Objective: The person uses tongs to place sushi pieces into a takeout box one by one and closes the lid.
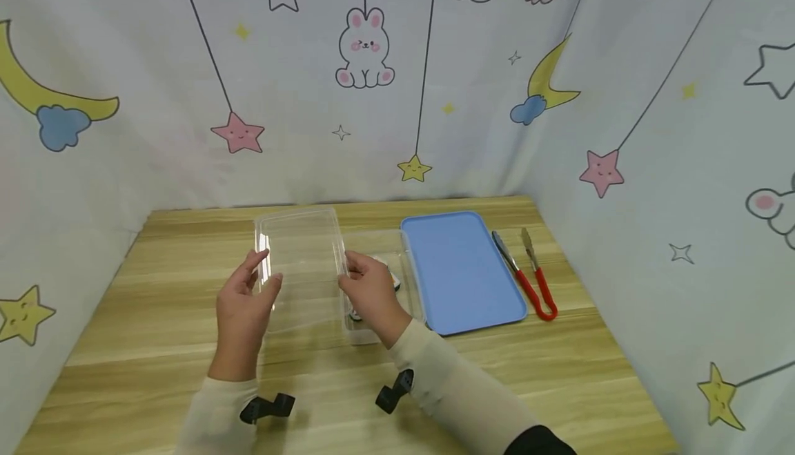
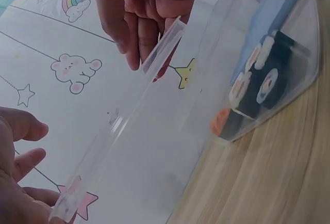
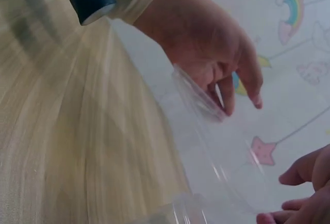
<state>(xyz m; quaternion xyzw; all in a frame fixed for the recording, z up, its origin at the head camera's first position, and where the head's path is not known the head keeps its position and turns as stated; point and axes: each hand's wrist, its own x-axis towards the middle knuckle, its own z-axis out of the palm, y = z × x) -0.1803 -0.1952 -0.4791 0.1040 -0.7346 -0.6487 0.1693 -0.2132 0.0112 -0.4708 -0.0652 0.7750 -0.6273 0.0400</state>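
A clear plastic lid (image 1: 304, 268) is tilted up off the table between my two hands. My left hand (image 1: 241, 303) holds its left edge, with the thumb and forefinger spread in the left wrist view. On the opposite edge, my right hand (image 1: 373, 296) pinches the lid between thumb and fingers. Behind the right hand stands a clear plastic box (image 1: 406, 289), partly covered by that hand and the lid. Inside it lie several sushi pieces (image 2: 258, 79), some wrapped in dark seaweed and one with an orange top; the head view shows only parts of them.
A blue tray (image 1: 466, 268) lies right of the box, close against it. Beyond it rest red-handled tongs (image 1: 539, 286), their arms apart. Printed curtains (image 1: 298, 96) hang at the back and sides of the wooden table (image 1: 149, 317).
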